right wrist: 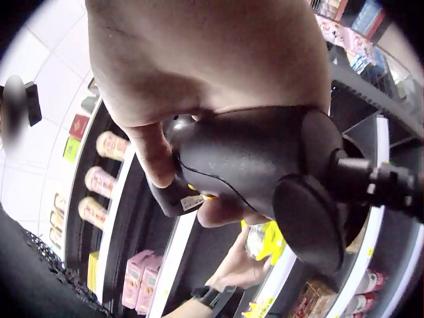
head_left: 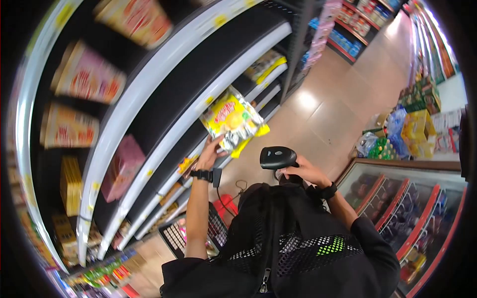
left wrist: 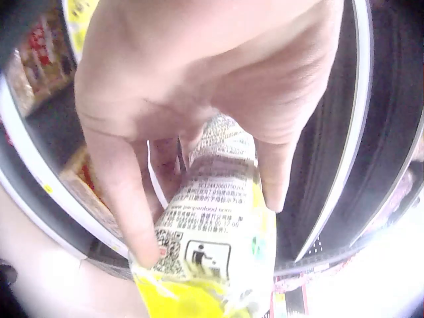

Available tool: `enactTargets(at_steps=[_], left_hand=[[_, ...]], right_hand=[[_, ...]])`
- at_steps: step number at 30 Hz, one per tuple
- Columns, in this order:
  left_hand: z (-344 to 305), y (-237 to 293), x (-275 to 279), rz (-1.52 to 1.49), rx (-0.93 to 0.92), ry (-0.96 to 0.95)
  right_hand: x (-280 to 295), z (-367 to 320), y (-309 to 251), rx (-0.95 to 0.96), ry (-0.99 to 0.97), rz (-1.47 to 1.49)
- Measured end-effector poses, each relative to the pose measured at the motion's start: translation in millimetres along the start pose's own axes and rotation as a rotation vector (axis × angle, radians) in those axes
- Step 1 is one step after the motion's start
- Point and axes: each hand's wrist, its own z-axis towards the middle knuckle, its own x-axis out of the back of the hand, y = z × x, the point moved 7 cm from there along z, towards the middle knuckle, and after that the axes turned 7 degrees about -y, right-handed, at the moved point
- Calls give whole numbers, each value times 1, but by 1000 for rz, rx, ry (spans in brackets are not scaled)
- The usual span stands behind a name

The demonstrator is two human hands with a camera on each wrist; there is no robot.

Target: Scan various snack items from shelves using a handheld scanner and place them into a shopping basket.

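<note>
i am gripping the black pistol-shaped plastic barcode scanner (head_left: 277, 158) in my right hand (head_left: 304, 172), fingers curling round its handle. its shell is looking hard and matte, its head rounded, and a thin cable is trailing from the grip.

my left hand (head_left: 207, 155) is pinching the yellow and silver foil snack packet (head_left: 232, 119) near its lower end, thumb on one face and fingers on the other. i am holding it up in the air in front of the shelves, just above and left of the scanner and not touching it.

as i judge it, the picking is done: the packet is off the shelf and raised near the scanner's head. the reading of the code seems to be the part left. no beam is showing, so i cannot tell whether it is happening.

the packet is puffy and pillow-shaped, its glossy film crinkling under my fingers. its back is carrying a pale panel of small print, a square code and a bin symbol.

low beside me a black wire basket (head_left: 191, 233) is sitting. beyond the packet, long white shelf rails (head_left: 164, 74) with small yellow tags are edging dark shelves of blurred pink and orange bags. farther off, shiny beige floor tiles (head_left: 343, 94) are reflecting the lights, and a red-rimmed glass-topped freezer chest (head_left: 397, 198) is standing to my right.
</note>
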Motion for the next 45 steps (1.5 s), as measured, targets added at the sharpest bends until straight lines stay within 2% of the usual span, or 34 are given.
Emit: enactTargets(at_steps=[2,5,8,12,13,15,19,23,25,28,32,34,36,37,39,41,45], left_hand=[[44,43,-44,10,-58,-20],[121,73,-72,-14,-68,-51],[161,105,-106,-129,-154,-46],[235,115,-104,-181,-213,-103],[245,119,-108,-106,-218,-36],[250,123,-107,29,-274,63],[263,134,-92,195,-262,-36],[282,127,-62,26,-237,-15],[250,139,-80,320,-210,250],[254,128,-70,228,-272,225],[231,116,-64,306,-330,326],[196,112,-72,415,-241,299],[135,108,-86,531,-309,255],[100,99,-86,494,-433,229],[55,51,-61,522,-430,189],[-1,3,-29,655,-397,245],[-128,-124,57,451,-188,573]], right_hand=[[28,-14,3,39,58,59],[61,-29,-1,80,144,133],[80,-42,3,73,213,182],[88,-55,11,104,284,222],[92,-62,11,89,323,236],[94,-70,13,92,357,266],[101,-82,20,64,441,238],[101,-84,15,51,459,235],[101,-82,18,26,424,218],[94,-73,12,17,419,206],[82,-55,11,0,362,180],[74,-44,14,-35,318,161],[62,-28,19,-82,254,142],[55,-19,21,-90,232,126],[41,-2,30,-127,135,75],[15,20,32,-157,34,10],[-47,62,51,-229,-201,-124]])
